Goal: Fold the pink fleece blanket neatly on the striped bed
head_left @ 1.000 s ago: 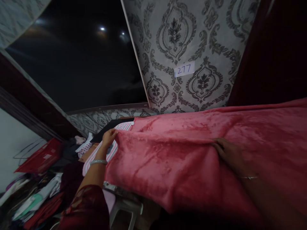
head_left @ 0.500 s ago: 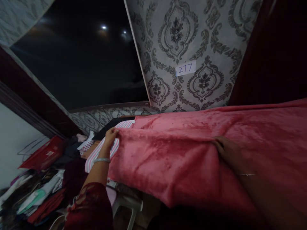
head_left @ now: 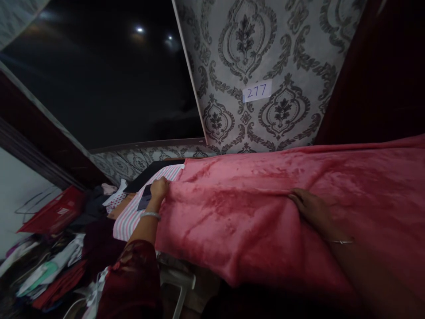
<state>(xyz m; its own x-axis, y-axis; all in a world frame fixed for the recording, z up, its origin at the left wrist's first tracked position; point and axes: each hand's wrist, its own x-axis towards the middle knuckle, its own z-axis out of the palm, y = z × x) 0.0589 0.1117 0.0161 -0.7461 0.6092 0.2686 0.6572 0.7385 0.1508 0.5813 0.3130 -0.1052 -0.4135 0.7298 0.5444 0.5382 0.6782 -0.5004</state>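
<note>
Two bare hands are gripping a plush pink blanket (head_left: pixel 226 226), which is spreading out below, between and beyond the fingers and running far off to their right. The left hand (head_left: pixel 160 188) is pinching it by its left edge, fingers curling closed; how the thumb is sitting, I cannot tell. The right hand (head_left: pixel 310 208) is pinching a raised ridge of the same blanket between thumb and fingers, and that ridge is stretching across from one set of fingertips to the other.

Just left of the left fingers, a dark flat object (head_left: pixel 144 199) is lying on a striped cloth (head_left: pixel 128 223). Further left of them, a red basket (head_left: pixel 58 210) is standing beside heaped clothes (head_left: pixel 49 277). Below those fingers, a white stool (head_left: pixel 181 280) is showing under the blanket. Beyond both hands' fingers, a paper label (head_left: pixel 257 91) reading 277 is hanging on patterned wallpaper (head_left: pixel 247 48).
</note>
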